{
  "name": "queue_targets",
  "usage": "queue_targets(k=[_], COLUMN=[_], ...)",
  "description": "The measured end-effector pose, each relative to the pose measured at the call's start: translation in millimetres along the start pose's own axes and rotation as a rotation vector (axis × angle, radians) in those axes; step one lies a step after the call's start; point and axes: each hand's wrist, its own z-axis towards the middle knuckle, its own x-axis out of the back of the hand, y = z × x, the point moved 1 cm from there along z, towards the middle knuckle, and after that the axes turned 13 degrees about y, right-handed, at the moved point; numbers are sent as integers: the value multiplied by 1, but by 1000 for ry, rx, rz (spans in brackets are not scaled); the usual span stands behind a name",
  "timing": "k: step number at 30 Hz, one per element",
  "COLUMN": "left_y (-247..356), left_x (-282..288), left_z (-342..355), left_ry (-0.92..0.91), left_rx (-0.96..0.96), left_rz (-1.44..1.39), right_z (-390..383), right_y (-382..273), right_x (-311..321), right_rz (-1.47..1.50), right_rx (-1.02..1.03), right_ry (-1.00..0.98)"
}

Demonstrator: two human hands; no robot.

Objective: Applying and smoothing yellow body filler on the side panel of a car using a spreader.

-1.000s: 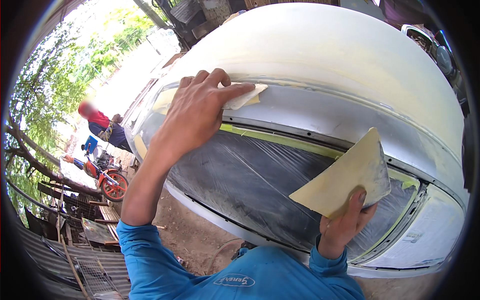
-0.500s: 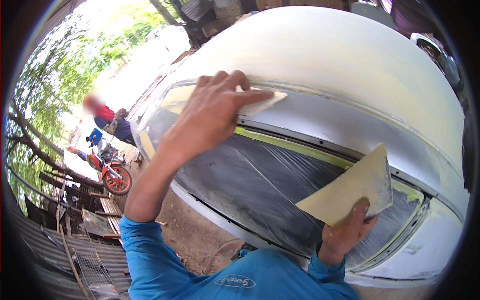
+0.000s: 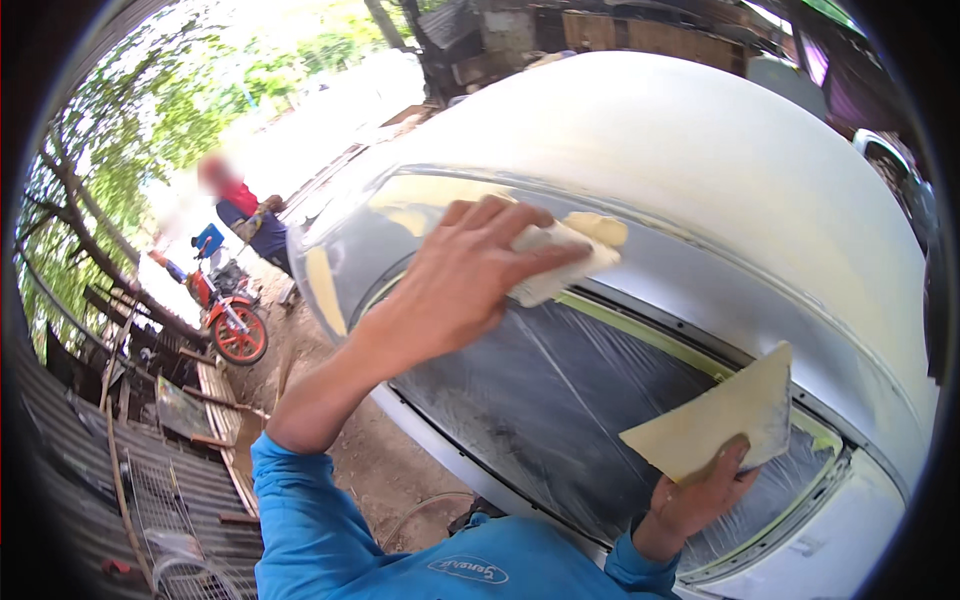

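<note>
The left hand (image 3: 470,285) is pressing a small pale spreader (image 3: 560,265), smeared with a lump of yellowish putty (image 3: 597,228), flat against the smooth grey-white car body (image 3: 700,160), its grip clamped on the blade with fingers lying over it, so most of the blade is hidden. Below, crinkled clear plastic sheeting (image 3: 560,420) edged with yellow-green tape is covering the window. The right hand (image 3: 700,495) is pinching a flat, stiff, cream-coated board (image 3: 715,425) by its lower corner, well apart from the spreader; its fingers behind are hidden.
</note>
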Motion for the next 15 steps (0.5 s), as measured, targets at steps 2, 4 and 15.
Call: queue_targets(k=[2,4,15], left_y=[-3,-4,-6], left_x=[-4,-12,-29], left_z=[3,8,20], left_ry=[-9,2,-12], left_rx=[6,25,20], left_rz=[2,5,-29], right_z=[-4,-5,-9], right_y=[-9,-6,-5], right_x=[-10,-8,-7], right_rz=[360,437,515], right_rx=[-575,-549,-516], right_ry=[73,54,47])
